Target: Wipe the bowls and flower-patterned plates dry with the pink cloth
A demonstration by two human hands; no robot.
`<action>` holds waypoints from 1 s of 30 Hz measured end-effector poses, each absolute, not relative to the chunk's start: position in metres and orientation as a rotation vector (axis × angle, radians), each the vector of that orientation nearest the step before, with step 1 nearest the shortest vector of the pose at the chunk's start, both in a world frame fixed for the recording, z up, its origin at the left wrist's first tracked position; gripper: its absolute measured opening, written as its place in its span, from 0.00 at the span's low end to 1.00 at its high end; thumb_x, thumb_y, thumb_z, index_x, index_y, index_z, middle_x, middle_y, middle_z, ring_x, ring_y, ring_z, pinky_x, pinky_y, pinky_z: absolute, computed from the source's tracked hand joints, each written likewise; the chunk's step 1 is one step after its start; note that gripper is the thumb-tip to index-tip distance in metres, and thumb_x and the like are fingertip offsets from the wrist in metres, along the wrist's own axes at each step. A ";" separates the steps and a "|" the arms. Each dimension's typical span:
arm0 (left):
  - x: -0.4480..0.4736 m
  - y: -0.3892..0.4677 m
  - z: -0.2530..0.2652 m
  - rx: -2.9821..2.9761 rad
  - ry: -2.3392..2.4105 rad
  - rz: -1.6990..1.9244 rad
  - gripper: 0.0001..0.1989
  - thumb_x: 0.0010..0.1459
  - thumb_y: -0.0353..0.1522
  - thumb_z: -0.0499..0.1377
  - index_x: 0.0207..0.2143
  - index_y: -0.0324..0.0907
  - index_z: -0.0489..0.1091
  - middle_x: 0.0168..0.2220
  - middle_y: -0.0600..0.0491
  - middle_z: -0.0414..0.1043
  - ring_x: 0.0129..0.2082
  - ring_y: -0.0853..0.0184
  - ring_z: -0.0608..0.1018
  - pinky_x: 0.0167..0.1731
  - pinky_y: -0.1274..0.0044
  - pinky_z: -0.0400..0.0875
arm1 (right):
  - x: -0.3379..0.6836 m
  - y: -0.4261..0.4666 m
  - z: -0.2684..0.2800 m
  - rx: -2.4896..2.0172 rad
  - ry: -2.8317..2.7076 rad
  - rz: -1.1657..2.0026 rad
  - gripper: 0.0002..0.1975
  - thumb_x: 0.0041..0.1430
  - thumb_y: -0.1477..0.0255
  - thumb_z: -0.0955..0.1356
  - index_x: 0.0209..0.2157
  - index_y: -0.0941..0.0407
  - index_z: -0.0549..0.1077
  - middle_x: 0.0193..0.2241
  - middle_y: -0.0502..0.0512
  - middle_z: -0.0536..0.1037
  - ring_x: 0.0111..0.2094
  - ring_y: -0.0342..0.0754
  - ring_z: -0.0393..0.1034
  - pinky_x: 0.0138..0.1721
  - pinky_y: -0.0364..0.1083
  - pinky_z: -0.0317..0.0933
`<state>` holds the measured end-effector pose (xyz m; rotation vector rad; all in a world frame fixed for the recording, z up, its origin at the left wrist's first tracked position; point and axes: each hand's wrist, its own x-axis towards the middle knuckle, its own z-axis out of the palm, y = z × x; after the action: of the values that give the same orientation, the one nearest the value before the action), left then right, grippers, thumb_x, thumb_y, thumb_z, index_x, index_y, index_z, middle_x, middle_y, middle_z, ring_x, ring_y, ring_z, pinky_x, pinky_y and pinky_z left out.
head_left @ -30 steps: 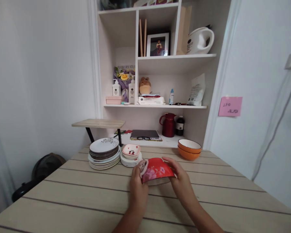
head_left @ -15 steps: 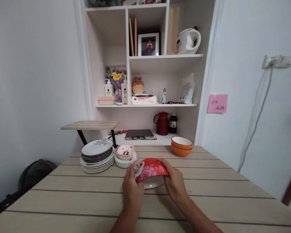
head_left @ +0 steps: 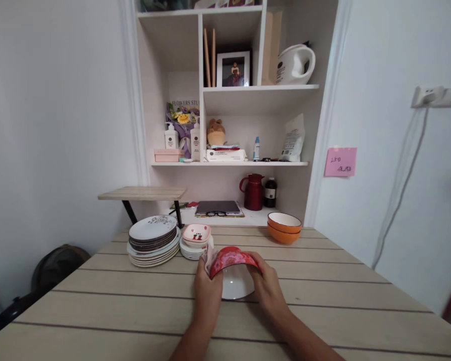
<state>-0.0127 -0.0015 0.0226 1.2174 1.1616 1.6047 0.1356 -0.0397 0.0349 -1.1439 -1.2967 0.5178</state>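
Observation:
A red floral bowl (head_left: pixel 233 258) is tilted on its side above the table, its white inside turned toward me. My left hand (head_left: pixel 207 286) grips its left rim and also has a pale cloth (head_left: pixel 210 256) pressed against the outside. On the right rim, the fingers of my right hand (head_left: pixel 266 283) are closed, thumb toward the inside. Just beyond my left hand stand small square bowls (head_left: pixel 196 233) with a strawberry-like pattern, on a stack of small white plates (head_left: pixel 190 252).
A tall stack of plates (head_left: pixel 154 240) stands at the left beside a small raised wooden shelf (head_left: pixel 143 193). Two orange bowls (head_left: pixel 284 231) are nested at the back right. Behind the table are a laptop (head_left: pixel 218 207) with glasses on it and a red jug (head_left: pixel 254 192).
The bowl has tipped further toward me, so more of its white inside shows. The cloth has shifted along the bowl's left side. The view has moved slightly.

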 end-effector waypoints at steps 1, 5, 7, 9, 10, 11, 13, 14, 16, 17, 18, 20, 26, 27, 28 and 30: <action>-0.012 -0.003 0.023 1.187 1.138 1.590 0.30 0.46 0.30 0.64 0.54 0.40 0.69 0.51 0.45 0.76 0.51 0.58 0.77 0.53 0.73 0.67 | 0.135 -0.039 0.034 -1.124 -1.262 0.539 0.17 0.58 0.63 0.64 0.44 0.56 0.77 0.45 0.58 0.82 0.45 0.56 0.74 0.48 0.50 0.65; -0.008 -0.013 0.027 1.072 0.914 1.480 0.31 0.48 0.33 0.65 0.57 0.42 0.67 0.54 0.47 0.74 0.51 0.59 0.77 0.51 0.74 0.70 | 0.131 -0.034 0.028 -1.084 -1.044 0.660 0.23 0.55 0.55 0.66 0.44 0.58 0.77 0.43 0.61 0.82 0.42 0.57 0.75 0.41 0.50 0.69; -0.007 -0.019 0.029 1.042 0.831 1.400 0.32 0.48 0.34 0.65 0.58 0.43 0.66 0.52 0.47 0.75 0.49 0.59 0.78 0.49 0.73 0.72 | 0.128 -0.032 0.025 -1.082 -0.944 0.767 0.27 0.54 0.53 0.67 0.45 0.60 0.75 0.40 0.62 0.82 0.37 0.58 0.76 0.35 0.51 0.70; -0.007 -0.022 0.029 1.031 0.789 1.355 0.34 0.48 0.35 0.66 0.59 0.43 0.65 0.50 0.46 0.77 0.47 0.58 0.79 0.47 0.72 0.73 | 0.124 -0.032 0.023 -1.066 -0.864 0.878 0.29 0.53 0.52 0.68 0.48 0.61 0.73 0.35 0.62 0.83 0.32 0.57 0.77 0.30 0.51 0.70; -0.007 -0.022 0.029 1.023 0.788 1.356 0.34 0.48 0.35 0.65 0.59 0.42 0.64 0.49 0.46 0.77 0.47 0.58 0.79 0.47 0.71 0.74 | 0.121 -0.033 0.023 -1.063 -0.837 0.924 0.30 0.53 0.52 0.68 0.49 0.61 0.72 0.33 0.61 0.82 0.30 0.57 0.77 0.28 0.50 0.70; -0.008 -0.021 0.028 1.012 0.811 1.363 0.34 0.48 0.34 0.64 0.59 0.42 0.65 0.48 0.46 0.78 0.45 0.57 0.80 0.45 0.71 0.75 | 0.120 -0.033 0.023 -1.076 -0.827 0.961 0.31 0.54 0.52 0.67 0.51 0.61 0.70 0.31 0.60 0.82 0.28 0.56 0.76 0.26 0.50 0.69; -0.009 -0.018 0.025 0.988 0.885 1.373 0.32 0.47 0.33 0.63 0.57 0.41 0.67 0.45 0.46 0.79 0.42 0.56 0.81 0.41 0.70 0.76 | 0.118 -0.036 0.026 -1.154 -0.875 0.974 0.31 0.57 0.51 0.64 0.54 0.58 0.66 0.29 0.58 0.81 0.24 0.55 0.75 0.21 0.49 0.66; -0.010 -0.016 0.023 0.974 0.926 1.369 0.30 0.47 0.32 0.62 0.56 0.40 0.68 0.43 0.45 0.79 0.40 0.56 0.81 0.39 0.69 0.77 | 0.119 -0.037 0.028 -1.216 -0.941 0.927 0.30 0.59 0.51 0.62 0.54 0.57 0.65 0.30 0.58 0.81 0.25 0.55 0.75 0.21 0.48 0.65; -0.011 -0.012 0.020 0.946 0.963 1.355 0.27 0.47 0.31 0.61 0.53 0.39 0.70 0.40 0.45 0.80 0.38 0.56 0.82 0.38 0.68 0.77 | 0.123 -0.039 0.036 -1.399 -1.118 0.697 0.23 0.62 0.54 0.60 0.49 0.55 0.66 0.31 0.57 0.80 0.28 0.54 0.75 0.26 0.48 0.64; -0.012 -0.010 0.019 0.933 0.963 1.351 0.26 0.47 0.31 0.61 0.52 0.39 0.71 0.40 0.44 0.80 0.39 0.56 0.82 0.38 0.68 0.77 | 0.125 -0.040 0.040 -1.503 -1.209 0.544 0.19 0.63 0.56 0.59 0.46 0.54 0.67 0.30 0.57 0.80 0.29 0.54 0.75 0.29 0.48 0.63; -0.012 -0.008 0.018 0.924 0.962 1.348 0.26 0.47 0.30 0.61 0.51 0.39 0.71 0.40 0.44 0.80 0.39 0.56 0.82 0.39 0.68 0.77 | 0.128 -0.040 0.045 -1.606 -1.283 0.399 0.15 0.63 0.59 0.59 0.43 0.54 0.68 0.29 0.56 0.80 0.31 0.55 0.75 0.31 0.48 0.62; -0.011 -0.007 0.017 0.930 0.967 1.341 0.25 0.46 0.29 0.61 0.50 0.40 0.72 0.40 0.44 0.80 0.41 0.56 0.82 0.41 0.68 0.77 | 0.133 -0.038 0.053 -1.766 -1.377 0.212 0.11 0.63 0.64 0.59 0.41 0.53 0.68 0.27 0.56 0.79 0.31 0.56 0.74 0.32 0.48 0.59; -0.009 -0.008 0.018 1.029 0.868 1.388 0.26 0.52 0.37 0.64 0.54 0.43 0.69 0.49 0.46 0.78 0.53 0.57 0.77 0.53 0.68 0.71 | 0.146 -0.019 0.050 -1.603 -1.347 0.317 0.13 0.57 0.71 0.61 0.42 0.53 0.71 0.36 0.58 0.82 0.39 0.56 0.76 0.39 0.48 0.62; -0.009 -0.006 0.017 1.057 0.843 1.387 0.28 0.52 0.40 0.64 0.56 0.44 0.68 0.50 0.46 0.77 0.55 0.56 0.75 0.55 0.68 0.69 | 0.149 -0.015 0.046 -1.554 -1.310 0.383 0.15 0.55 0.70 0.62 0.43 0.54 0.72 0.38 0.58 0.82 0.40 0.56 0.76 0.41 0.49 0.63; -0.008 -0.005 0.017 1.089 0.827 1.383 0.30 0.52 0.43 0.65 0.56 0.44 0.67 0.51 0.45 0.76 0.57 0.56 0.73 0.57 0.67 0.67 | 0.153 -0.012 0.043 -1.515 -1.278 0.446 0.17 0.54 0.70 0.62 0.45 0.54 0.73 0.40 0.59 0.82 0.41 0.55 0.76 0.42 0.49 0.64; -0.006 0.000 0.014 1.153 0.815 1.377 0.34 0.50 0.47 0.66 0.57 0.43 0.67 0.54 0.44 0.74 0.60 0.56 0.70 0.60 0.68 0.63 | 0.163 -0.008 0.041 -1.485 -1.252 0.518 0.21 0.52 0.70 0.63 0.48 0.56 0.73 0.43 0.59 0.82 0.42 0.55 0.76 0.44 0.50 0.65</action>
<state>-0.0060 -0.0005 0.0139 1.1529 0.8155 1.3775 0.1629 -0.0076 0.0406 -1.4852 -1.2524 0.5177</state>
